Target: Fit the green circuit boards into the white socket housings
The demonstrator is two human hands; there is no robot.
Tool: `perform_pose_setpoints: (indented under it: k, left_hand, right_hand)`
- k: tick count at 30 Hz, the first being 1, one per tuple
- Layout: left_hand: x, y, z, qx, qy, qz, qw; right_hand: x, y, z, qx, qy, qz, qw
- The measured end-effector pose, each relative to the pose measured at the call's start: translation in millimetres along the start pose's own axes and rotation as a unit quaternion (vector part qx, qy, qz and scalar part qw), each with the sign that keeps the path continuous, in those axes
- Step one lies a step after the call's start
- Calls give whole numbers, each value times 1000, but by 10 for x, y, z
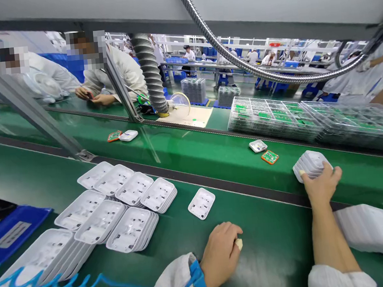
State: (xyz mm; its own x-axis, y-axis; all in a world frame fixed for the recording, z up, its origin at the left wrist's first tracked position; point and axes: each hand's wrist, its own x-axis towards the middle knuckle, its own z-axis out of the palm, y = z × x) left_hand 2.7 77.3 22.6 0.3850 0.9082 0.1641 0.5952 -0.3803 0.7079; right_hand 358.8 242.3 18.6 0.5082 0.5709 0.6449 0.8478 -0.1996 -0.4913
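Note:
My right hand [321,185] grips a short stack of white plastic shells [310,163] over the green conveyor belt [205,147]. My left hand [221,256], with a blue wrist strap, rests over the green work surface, its fingers curled together; whether anything is in them is hidden. One single white shell [201,204] lies just beyond it. Several stacks of white shells [132,229] stand to its left. At the right, beside my right forearm, is a tall leaning stack of shells [376,230].
On the belt lie a small white part [258,145], an orange-edged circuit board [270,156] and another pair farther left. Clear trays [272,116] of green boards stand behind. A metal post [30,99] and blue coiled cord [66,281] are at left. Two people sit across the belt.

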Motion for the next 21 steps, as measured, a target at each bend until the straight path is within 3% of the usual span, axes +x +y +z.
perform_pose_setpoints:
  k: [5,9,12,14,18,21]
  left_hand:
    - [9,17,-15,0,-6,-9,1000]
    - [10,26,-28,1,-4,-11,1000]
    - [1,12,-2,-1,3,1,1000]
    - [-2,-7,22,-15,9,3,1000]
    - [22,-50,-37,-115,50,-15,992]
    - [50,-57,-259,-215,119,-38,969]
  right_hand:
    - [-63,-6,86,8,-19,12,1000]
    - [-62,-55,53,24,13,-12,1000]
    - [-134,-203,-35,55,56,-57,995]
    - [-276,-399,-109,90,53,-105,989]
    - [-802,-924,-284,151,-58,-226,960]
    - [-1271,-1240,-484,201,-162,-287,923]
